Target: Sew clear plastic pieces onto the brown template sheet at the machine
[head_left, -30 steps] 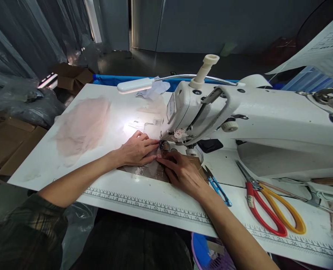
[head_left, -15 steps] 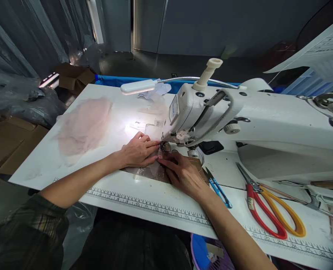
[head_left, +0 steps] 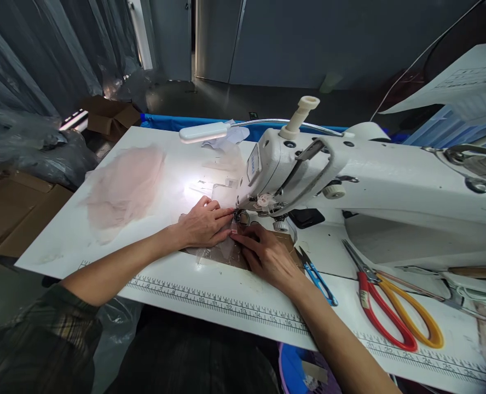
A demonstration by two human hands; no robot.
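Both hands lie flat on a small sheer piece of fabric [head_left: 220,253] at the needle end of a white sewing machine [head_left: 349,180]. The left hand [head_left: 202,224] rests palm down with its fingers close together, the tips pressing the fabric just left of the presser foot [head_left: 239,217]. The right hand [head_left: 267,254] presses the same piece from the near side, index finger stretched forward to meet the left fingertips, the other fingers slightly curled; neither hand pinches anything, both simply bear down. The fabric lies under and between the 2 hands, its far edge tucked beneath the foot, over a brown patch of table. Beyond the left fingers a gooseneck lamp [head_left: 204,132] lights the table, and further left lies a heap of pale pink tulle [head_left: 122,186]. Just right of the right wrist sit blue thread snips [head_left: 319,276], and well right of those, 2 pairs of scissors [head_left: 394,312] with red and yellow handles. The main risk appears to be the fingertips' closeness to the needle: a slip could bring a finger under it. Uneven pressure from the 2 hands could also pucker or skew such thin cloth.
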